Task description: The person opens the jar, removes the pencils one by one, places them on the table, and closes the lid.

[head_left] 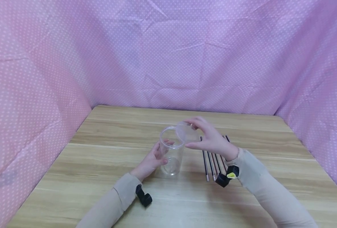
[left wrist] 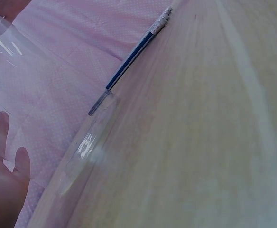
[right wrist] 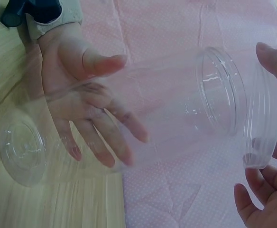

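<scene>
A tall clear plastic jar (head_left: pixel 171 166) stands upright on the table, its round mouth uncovered. My left hand (head_left: pixel 152 160) holds it around the side, thumb in front and fingers behind; through the clear wall those fingers (right wrist: pixel 112 137) show in the right wrist view. My right hand (head_left: pixel 212 141) pinches a clear round lid (head_left: pixel 190 133) by its edge, tilted on its side close by the jar's rim (right wrist: pixel 224 90). In the right wrist view a narrow gap shows between the lid (right wrist: pixel 259 128) and the rim.
Several dark striped pencils (head_left: pixel 211 166) lie side by side on the wooden table (head_left: pixel 114 133), partly under my right forearm. Eraser ends (left wrist: pixel 160 23) show in the left wrist view. Pink dotted cloth (head_left: pixel 171 57) hangs around the back and sides. Each wrist wears a black camera (head_left: pixel 144 196).
</scene>
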A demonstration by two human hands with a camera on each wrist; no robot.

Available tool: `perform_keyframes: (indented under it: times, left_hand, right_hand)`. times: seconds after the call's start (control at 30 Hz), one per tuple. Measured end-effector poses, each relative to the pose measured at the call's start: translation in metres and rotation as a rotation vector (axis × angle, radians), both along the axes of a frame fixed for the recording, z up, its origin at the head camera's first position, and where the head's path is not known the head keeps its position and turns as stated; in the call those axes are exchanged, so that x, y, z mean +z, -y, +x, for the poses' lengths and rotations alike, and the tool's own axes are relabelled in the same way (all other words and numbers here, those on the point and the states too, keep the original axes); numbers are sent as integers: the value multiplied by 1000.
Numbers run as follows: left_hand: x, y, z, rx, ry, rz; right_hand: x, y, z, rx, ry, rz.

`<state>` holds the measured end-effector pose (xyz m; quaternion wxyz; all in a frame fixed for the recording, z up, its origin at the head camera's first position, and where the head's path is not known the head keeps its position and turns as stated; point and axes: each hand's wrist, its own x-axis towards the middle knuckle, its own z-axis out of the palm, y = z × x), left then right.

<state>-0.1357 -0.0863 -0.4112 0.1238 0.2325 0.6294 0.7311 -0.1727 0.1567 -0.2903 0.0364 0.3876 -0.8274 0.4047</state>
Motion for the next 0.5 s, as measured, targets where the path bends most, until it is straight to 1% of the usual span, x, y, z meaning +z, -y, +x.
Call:
perform_keyframes:
  times: [0.2, 0.37, 0.5]
  left_hand:
    - [1, 0, -1, 0, 1, -5]
    - [3, 0, 1, 36, 63, -57]
    - [3, 1, 2, 42, 85, -67]
  right_hand:
    - [4, 9, 0, 40, -15, -7]
    - [6, 19, 1, 63, -40, 10]
    - [8, 26, 2, 64, -73, 39]
